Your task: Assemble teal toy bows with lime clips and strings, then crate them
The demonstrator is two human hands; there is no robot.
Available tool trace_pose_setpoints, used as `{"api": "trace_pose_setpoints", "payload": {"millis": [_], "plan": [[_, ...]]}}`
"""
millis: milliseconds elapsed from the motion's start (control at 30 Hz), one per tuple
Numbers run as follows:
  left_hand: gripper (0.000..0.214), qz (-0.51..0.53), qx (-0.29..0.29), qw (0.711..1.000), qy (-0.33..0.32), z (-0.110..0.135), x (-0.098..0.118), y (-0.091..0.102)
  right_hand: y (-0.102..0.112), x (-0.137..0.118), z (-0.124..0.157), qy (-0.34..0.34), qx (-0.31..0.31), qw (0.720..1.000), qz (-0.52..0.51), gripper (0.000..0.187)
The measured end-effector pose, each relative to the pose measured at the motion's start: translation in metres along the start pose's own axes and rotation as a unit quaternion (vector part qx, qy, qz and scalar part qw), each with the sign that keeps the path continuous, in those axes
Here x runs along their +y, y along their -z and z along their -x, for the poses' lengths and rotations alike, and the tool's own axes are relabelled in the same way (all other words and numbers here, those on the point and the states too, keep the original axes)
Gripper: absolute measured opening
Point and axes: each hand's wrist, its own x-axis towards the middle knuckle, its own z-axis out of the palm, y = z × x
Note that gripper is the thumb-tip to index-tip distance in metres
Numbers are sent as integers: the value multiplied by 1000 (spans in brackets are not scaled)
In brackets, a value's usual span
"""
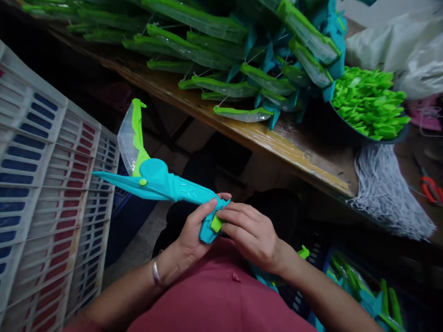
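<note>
A turquoise plastic toy [192,190] lies tilted across my lap, its pointed end toward the upper left. A green-edged clear plastic wing [133,138] sticks up from it near a round boss. My left hand [195,230] is closed around the grip end. With bent fingers, my right hand [251,230] presses on a small green plastic piece [216,223] set against the grip. The right fingertips partly cover that piece, so I cannot tell whether it is seated in the toy.
Many similar toys [242,87] are piled on the wooden table [301,166]. A dark bowl [367,136] holds small green pieces; white strings [391,193] hang beside it, near red-handled pliers [431,186]. A white crate [51,184] stands left, and a blue crate [328,263] with toys sits lower right.
</note>
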Motion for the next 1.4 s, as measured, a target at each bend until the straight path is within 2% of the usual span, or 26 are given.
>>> {"api": "trace_pose_setpoints", "payload": {"millis": [200,367,500,633,833,1133,1267,1400], "plan": [[37,11,20,999,30,-3,-5,-1,-2,-10,0,-68,12,998,4,10],[34,-37,-3,999,8,-1,-9,-1,4,-19,-4,-153,22,987,-33,2],[36,-66,-18,998,-17,2,-8,-2,5,-27,-3,-203,46,976,-59,12],[40,-64,-32,997,-14,4,-8,-4,1,-32,2,-204,85,974,-50,15],[37,-43,-66,997,-9,9,-9,-4,1,-39,4,-212,89,973,-32,21],[40,-63,-126,989,-39,14,-10,-5,-2,-44,10,-225,132,963,-67,28],[40,-64,-125,989,-41,13,-11,-5,-2,-41,10,-221,122,966,-54,29],[45,-64,-108,991,-49,9,-11,-6,2,-41,7,-205,87,975,-8,27]]}}
